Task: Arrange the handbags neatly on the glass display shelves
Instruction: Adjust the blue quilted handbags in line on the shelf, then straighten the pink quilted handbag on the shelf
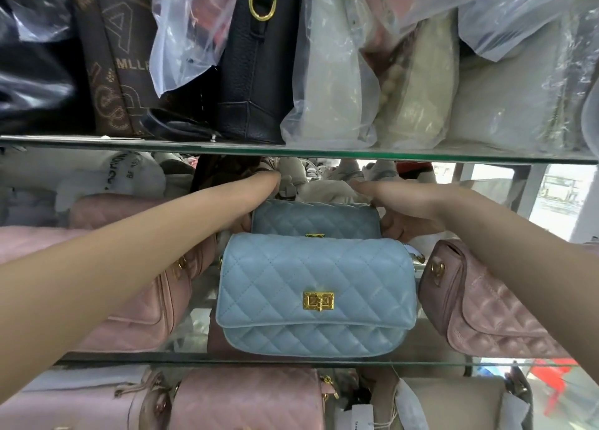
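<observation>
Rear blue bag point(316, 217) sits deep on middle glass shelf point(129, 358), directly behind front blue bag point(316, 295) at shelf's front edge. Right hand point(408, 209) grips its right end, thumb over top, fingers curled. Left hand point(256, 202) at left end; fingers hidden, grip unclear. Best: seat it square, centred behind front bag, clear of mauve bag point(492, 306).

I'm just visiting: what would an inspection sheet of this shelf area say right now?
Surface: glass shelf, crowded with handbags.
Job's things: front blue quilted handbag upright; rear blue quilted handbag behind it.
Clutter: plastic-wrapped bags on the shelf above.
Grippers: right hand grips the rear handbag's right end; left hand at its left end, fingers hidden.
Cables: nothing seen.
Surroundings: pink handbag left, mauve quilted handbag right.
</observation>
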